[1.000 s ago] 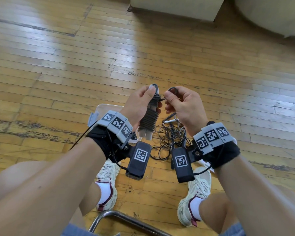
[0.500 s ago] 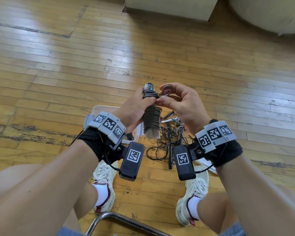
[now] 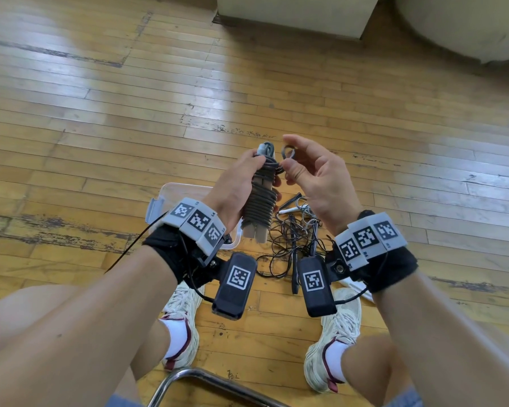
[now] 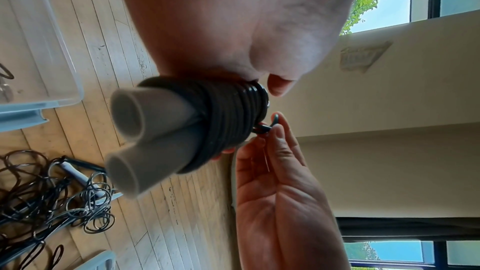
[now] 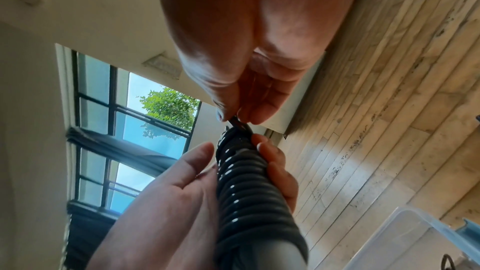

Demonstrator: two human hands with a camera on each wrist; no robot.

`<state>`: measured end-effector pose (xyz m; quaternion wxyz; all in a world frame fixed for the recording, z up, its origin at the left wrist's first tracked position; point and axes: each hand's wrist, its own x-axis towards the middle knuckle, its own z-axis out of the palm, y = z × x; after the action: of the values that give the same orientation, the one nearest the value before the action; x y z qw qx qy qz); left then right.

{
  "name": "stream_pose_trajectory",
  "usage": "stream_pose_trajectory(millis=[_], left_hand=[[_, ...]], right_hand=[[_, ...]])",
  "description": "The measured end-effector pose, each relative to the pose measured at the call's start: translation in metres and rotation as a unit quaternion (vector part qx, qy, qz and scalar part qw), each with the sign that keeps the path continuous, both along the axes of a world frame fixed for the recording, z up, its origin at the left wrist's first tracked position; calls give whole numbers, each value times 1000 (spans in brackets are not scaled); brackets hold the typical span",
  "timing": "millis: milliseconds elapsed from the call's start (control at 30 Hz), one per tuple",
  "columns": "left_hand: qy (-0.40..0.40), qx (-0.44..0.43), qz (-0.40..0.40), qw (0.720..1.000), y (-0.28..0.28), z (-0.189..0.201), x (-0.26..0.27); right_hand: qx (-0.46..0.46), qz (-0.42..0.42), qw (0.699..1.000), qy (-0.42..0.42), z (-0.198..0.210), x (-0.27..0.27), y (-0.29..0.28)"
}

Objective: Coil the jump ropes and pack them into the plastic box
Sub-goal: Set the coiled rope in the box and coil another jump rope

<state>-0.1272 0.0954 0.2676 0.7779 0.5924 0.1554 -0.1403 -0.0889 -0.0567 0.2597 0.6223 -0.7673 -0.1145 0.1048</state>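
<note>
Your left hand [image 3: 235,183] holds the wound rope [image 3: 260,198] tight. Your right hand [image 3: 315,177] pinches its loose loop [image 3: 288,151].

1. An indoor room with a worn sports-hall look is shown, though its exact kind cannot be told.
2. A wooden strip floor [image 3: 100,113] with scratched, faded varnish is seen across the head view.
3. Pale padded blocks [image 3: 294,13] are placed on the floor at the far side.
4. A large window [image 5: 135,130] with dark frames is seen in the right wrist view, with a dark curtain [image 5: 114,151] and a green tree [image 5: 171,106] outside.
5. Plain cream walls [image 4: 389,110] are shown.
6. A metal chair frame [image 3: 206,380] is seen at the bottom.
</note>
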Motion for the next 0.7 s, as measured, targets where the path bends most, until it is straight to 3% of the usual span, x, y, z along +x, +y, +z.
stream_pose_trajectory(millis=[400,700], left_hand=[[-11,33,-27,999,-2,-1,0],[14,-3,-22,1000,-2,-3,1]], right_hand=[[-40,-22,998,-36,-1,2,-4],[-84,-13,993,-83,1,4,-7]])
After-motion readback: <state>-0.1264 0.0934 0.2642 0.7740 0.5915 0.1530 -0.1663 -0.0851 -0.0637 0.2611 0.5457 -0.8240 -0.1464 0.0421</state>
